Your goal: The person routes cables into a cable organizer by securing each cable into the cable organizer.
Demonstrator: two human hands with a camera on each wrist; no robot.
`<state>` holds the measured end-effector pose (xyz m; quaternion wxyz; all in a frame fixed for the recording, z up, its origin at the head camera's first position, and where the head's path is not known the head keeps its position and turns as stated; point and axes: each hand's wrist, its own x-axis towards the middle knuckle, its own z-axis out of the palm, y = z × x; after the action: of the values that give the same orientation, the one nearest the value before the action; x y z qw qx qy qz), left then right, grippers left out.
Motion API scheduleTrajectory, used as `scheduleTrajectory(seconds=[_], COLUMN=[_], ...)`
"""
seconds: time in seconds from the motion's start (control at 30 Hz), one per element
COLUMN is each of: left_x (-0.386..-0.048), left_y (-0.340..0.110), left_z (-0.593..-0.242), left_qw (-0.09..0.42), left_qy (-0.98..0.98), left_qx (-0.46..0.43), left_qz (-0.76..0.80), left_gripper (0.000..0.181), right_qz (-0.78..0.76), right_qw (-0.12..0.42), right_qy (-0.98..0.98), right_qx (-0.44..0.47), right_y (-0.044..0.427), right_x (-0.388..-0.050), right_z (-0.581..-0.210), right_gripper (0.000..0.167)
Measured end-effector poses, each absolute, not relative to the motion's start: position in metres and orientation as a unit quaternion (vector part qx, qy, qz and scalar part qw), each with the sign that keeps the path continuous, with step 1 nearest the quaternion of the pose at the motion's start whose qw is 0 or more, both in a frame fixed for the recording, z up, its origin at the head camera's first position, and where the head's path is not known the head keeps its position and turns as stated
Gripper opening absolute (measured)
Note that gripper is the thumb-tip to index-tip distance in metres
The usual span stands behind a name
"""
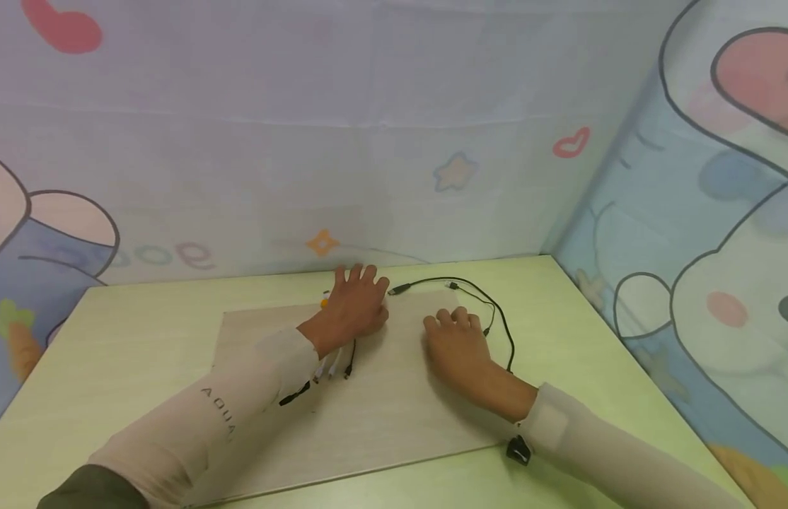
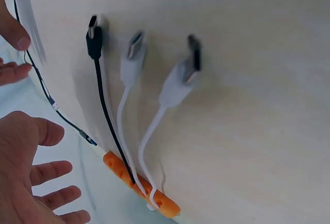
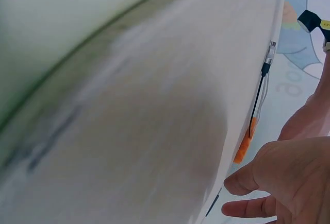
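My left hand (image 1: 352, 304) is over the back of a pale board, fingers spread, with nothing gripped. Beside it, an orange cable holder (image 2: 170, 207) lies at the board's edge. A black cable (image 2: 105, 110) and two white cables (image 2: 133, 64) run out of it, their metal-tipped plugs over the board. My right hand (image 1: 458, 346) hovers at the board's right side, fingers slightly bent and holding nothing visible. Behind and right of it curves a thicker black cable (image 1: 503, 322); its plug (image 1: 399, 289) points toward my left hand. A thinner dark cable (image 1: 491, 302) lies inside that curve.
The pale board (image 1: 368, 424) lies on a light yellow-green table (image 1: 114, 353). A printed cloth (image 1: 254, 155) stands behind the table, with another cartoon panel (image 1: 738, 283) on the right. Small black devices (image 1: 518, 450) are worn at the wrists.
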<state>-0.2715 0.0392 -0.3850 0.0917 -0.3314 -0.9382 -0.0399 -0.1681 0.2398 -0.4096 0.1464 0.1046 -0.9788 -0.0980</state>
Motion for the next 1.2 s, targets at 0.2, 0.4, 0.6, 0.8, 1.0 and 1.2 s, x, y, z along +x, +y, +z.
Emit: scheduleTrajectory(seconds=[0.2, 0.4, 0.6, 0.8, 1.0, 1.2], left_x=[-0.28, -0.286, -0.286, -0.284, -0.285, -0.284], left_y=[0.048, 0.061, 0.073, 0.084, 0.094, 0.103], left_z=[-0.382, -0.382, -0.383, -0.381, -0.382, -0.385], left_qw=[0.086, 0.087, 0.096, 0.096, 0.112, 0.103], left_qy=[-0.931, -0.923, -0.916, -0.915, -0.911, -0.912], left_qx=[-0.354, -0.375, -0.389, -0.393, -0.396, -0.397], left_qz=[-0.038, -0.017, 0.001, 0.008, 0.026, 0.03], left_gripper=[0.022, 0.026, 0.027, 0.03, 0.031, 0.032], right_qz=[-0.104, -0.11, -0.096, -0.098, -0.117, -0.108], right_qw=[0.149, 0.142, 0.16, 0.153, 0.204, 0.153], right_qy=[-0.979, -0.981, -0.98, -0.982, -0.97, -0.981], right_qx=[0.094, 0.078, 0.066, 0.051, 0.063, 0.048], right_y=[0.251, 0.261, 0.269, 0.273, 0.278, 0.281], right_x=[-0.161, -0.155, -0.153, -0.15, -0.145, -0.141], right_z=[-0.406, -0.406, -0.409, -0.408, -0.408, -0.406], right_gripper=[0.013, 0.016, 0.019, 0.019, 0.025, 0.024])
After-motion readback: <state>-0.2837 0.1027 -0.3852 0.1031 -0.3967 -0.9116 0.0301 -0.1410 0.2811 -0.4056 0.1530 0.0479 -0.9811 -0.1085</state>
